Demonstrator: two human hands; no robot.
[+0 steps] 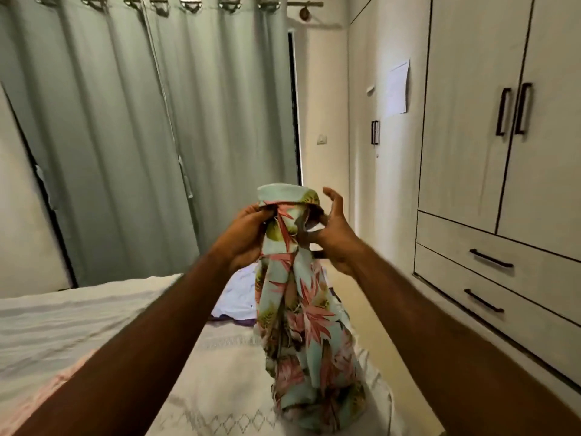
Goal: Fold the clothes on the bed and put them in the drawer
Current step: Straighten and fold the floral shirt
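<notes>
A light-blue garment with pink and green leaf print (301,316) hangs bunched above the bed (94,313), its lower end resting on the bedcover. My left hand (248,236) grips its top edge at the collar. My right hand (333,237) is beside the collar on the right, thumb hooked into the cloth, fingers spread and loosely curved. A white and purple piece of clothing (235,297) lies on the bed behind the garment. Two drawers with dark handles, the upper drawer (490,259) and the lower drawer (484,302), are closed at the right.
A white wardrobe (471,121) with closed doors stands along the right wall above the drawers. Grey-green curtains (141,136) hang behind the bed. A strip of floor (361,303) runs between bed and wardrobe.
</notes>
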